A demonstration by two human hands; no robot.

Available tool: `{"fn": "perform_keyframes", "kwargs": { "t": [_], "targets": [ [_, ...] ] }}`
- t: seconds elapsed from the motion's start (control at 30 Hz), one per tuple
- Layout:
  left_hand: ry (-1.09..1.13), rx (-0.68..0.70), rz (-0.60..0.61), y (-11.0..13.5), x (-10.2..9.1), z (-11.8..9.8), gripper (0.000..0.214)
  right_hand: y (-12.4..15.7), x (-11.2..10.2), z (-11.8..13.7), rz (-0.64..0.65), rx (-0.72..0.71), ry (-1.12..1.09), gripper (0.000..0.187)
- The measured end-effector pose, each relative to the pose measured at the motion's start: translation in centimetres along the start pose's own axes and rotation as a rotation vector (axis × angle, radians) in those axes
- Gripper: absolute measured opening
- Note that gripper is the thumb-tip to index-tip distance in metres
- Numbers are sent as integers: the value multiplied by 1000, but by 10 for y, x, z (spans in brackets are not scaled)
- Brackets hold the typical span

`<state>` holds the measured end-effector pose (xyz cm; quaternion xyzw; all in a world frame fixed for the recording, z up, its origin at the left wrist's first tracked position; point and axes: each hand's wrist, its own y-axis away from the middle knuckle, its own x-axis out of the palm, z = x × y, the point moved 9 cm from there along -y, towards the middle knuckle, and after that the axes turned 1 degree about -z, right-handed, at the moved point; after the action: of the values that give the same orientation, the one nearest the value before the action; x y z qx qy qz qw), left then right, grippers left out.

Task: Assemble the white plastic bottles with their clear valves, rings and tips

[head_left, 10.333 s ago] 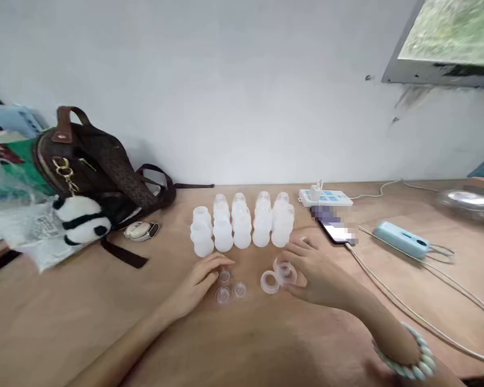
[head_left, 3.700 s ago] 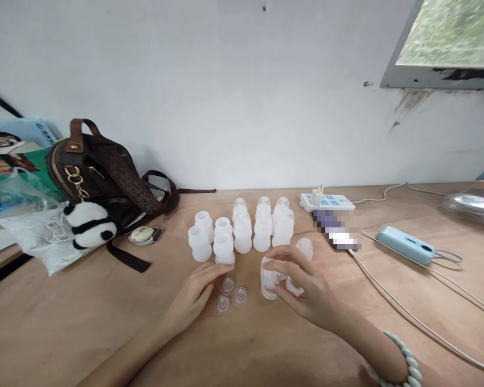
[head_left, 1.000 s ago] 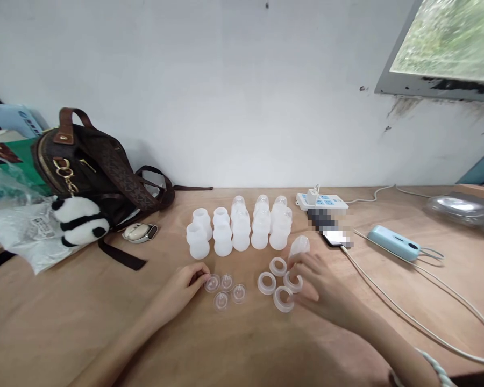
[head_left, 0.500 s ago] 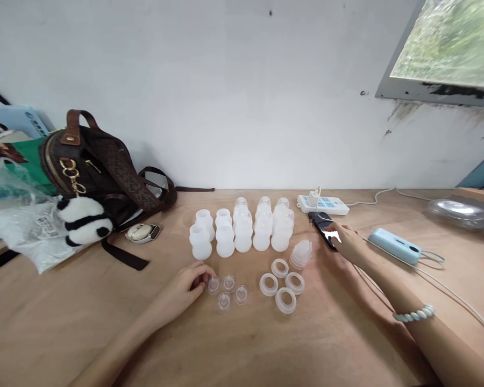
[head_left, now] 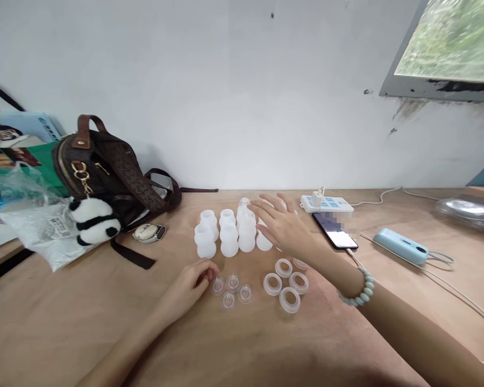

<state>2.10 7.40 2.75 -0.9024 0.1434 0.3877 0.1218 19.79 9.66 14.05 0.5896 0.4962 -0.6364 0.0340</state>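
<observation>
My right hand (head_left: 280,223) is over the right-hand bottles with its fingers spread. Beneath it, a white wavy bottle (head_left: 263,241) shows in part; my hand hides others. Left of it stand more white wavy bottles, among them an open-topped one (head_left: 205,242) and one under a clear dome cap (head_left: 247,220). My left hand (head_left: 196,279) rests on the table, fingers loosely curled, thumb apart, nothing visible in it. Its fingertips are beside a clear bottle teat (head_left: 217,285), one of several. Translucent rings (head_left: 289,300) lie in a group near my right forearm.
A phone (head_left: 334,231) with a lit screen lies on the wooden table, before a power strip (head_left: 326,204). Further right are a blue power bank (head_left: 401,246) and cables. At left stand a brown backpack (head_left: 116,172) with a panda plush (head_left: 94,221) and a computer mouse (head_left: 145,232).
My right hand has left the phone and moved left over the bottles. The phone's screen shows more white. My left hand stays beside the teats. The view has shifted slightly.
</observation>
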Motion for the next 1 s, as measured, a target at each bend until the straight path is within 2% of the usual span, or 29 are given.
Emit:
{"fn": "perform_keyframes", "kwargs": {
  "t": [0.07, 0.13, 0.2, 0.27, 0.33, 0.43, 0.57, 0.7, 0.87, 1.0],
  "targets": [
    [-4, 16, -25, 1, -2, -3, 29, -8, 13, 6, 29, -33, 28, 33],
    [-6, 33, -49, 3, -5, -7, 28, -9, 15, 6, 9, -41, 25, 26],
    [-11, 62, -79, 4, -7, -13, 27, -4, 4, 4, -58, -33, 1, 22],
    [-15, 103, -120, 6, -10, -21, 24, 4, -15, 3, -141, -23, -37, 27],
    [-13, 141, -162, 7, -11, -28, 22, 11, -28, 4, -171, -18, -72, 29],
    [7, 193, -186, 7, -8, -38, 20, 18, -25, 12, -88, -48, -97, 17],
    [38, 246, -160, 8, -2, -47, 21, 30, 2, 29, 38, -132, -148, 16],
    [42, 226, -132, 10, 0, -47, 23, 45, 21, 40, 157, -163, -218, 14],
    [16, 247, -120, 8, 1, -48, 25, 52, 30, 56, 281, -250, -203, 27],
    [-11, 272, -105, 10, 7, -47, 25, 46, 38, 67, 310, -319, -126, 30]
  ]
}}
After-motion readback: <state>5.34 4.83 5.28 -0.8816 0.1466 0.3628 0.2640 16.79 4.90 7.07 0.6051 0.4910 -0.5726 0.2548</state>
